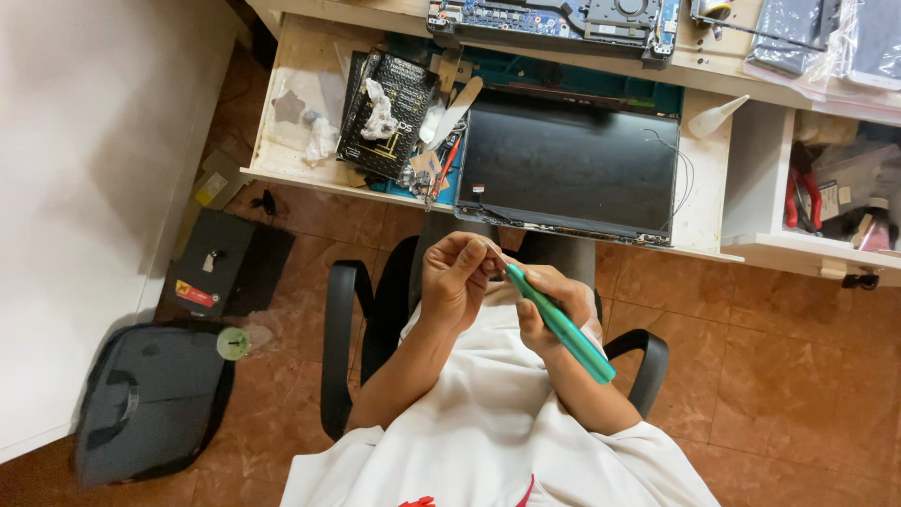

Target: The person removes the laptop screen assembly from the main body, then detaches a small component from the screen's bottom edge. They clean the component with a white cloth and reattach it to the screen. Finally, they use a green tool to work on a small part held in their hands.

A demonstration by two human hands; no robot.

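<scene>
While the person sits in a black office chair (347, 338) over a tiled floor, the scene reads so:

Right hand: the right hand (549, 305) is wrapped around a teal electric screwdriver (560, 324), held slantwise above the lap, tip up and to the left.
Left hand: the left hand (457, 279) has its fingers pinched together at the screwdriver's tip; what they pinch is too small to tell.
Bench: the bench (300, 113) just ahead carries a detached laptop screen (568, 169) lying flat and dark, with loose thin wires at its right edge.
Beside screen: a black printed box (387, 113) with crumpled tissue on it, to the left.
Far edge: an opened laptop base (554, 21) showing its boards.
Floor: a dark bag (150, 399) at left.
</scene>
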